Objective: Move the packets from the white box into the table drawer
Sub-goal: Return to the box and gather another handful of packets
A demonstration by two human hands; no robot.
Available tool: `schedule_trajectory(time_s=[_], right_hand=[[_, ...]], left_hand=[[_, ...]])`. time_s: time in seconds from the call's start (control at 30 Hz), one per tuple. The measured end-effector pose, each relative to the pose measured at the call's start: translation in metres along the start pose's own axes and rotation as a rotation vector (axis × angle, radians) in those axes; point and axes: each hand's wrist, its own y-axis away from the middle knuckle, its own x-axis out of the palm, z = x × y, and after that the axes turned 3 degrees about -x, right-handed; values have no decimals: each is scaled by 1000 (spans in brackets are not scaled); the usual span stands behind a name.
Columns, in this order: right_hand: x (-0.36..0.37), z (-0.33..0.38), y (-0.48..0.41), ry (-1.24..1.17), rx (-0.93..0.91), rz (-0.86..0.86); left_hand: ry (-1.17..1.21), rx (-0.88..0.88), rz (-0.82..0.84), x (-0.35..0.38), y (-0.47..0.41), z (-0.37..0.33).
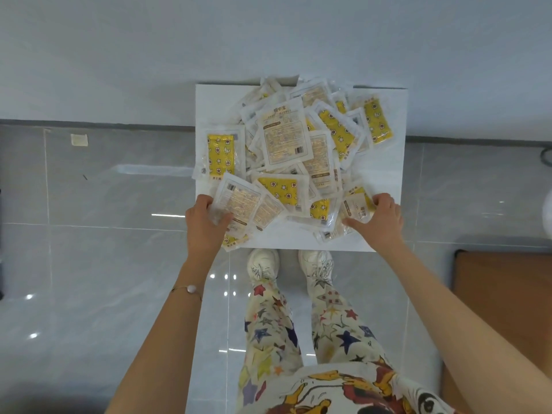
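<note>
Floor of glossy grey tiles (89, 264), showing light reflections. Pale wall (149, 55) meets it at a dark skirting strip (89, 122). Small beige patch (79, 139) lies on a tile near the skirting. Dark cable (546, 155) at the right edge. White laced shoes (263, 264) stand side by side below star-printed trousers (268, 339) and a cartoon-printed shirt (343, 392).

The packets (295, 150) lie heaped in the box (385, 174) on the floor (104, 249), beyond and between the left grip (209, 216) and right grip (379, 216), shoes (263, 264) just nearer than both grips, the worktop (501, 294) right of the right grip.
</note>
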Motion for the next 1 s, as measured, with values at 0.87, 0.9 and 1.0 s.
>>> schedule_trajectory(time_s=[0.87,0.9,1.0], right_hand=[[-125,128,93,-793,-147,39],[-132,146,104,-780,-185,82],[-150,199,145,-702,-323,204]], left_hand=[[851,-111,-238,-125,119,-74],[892,-109,-249,-140,134,-76],[1011,-151,-318,-184,180,-71]])
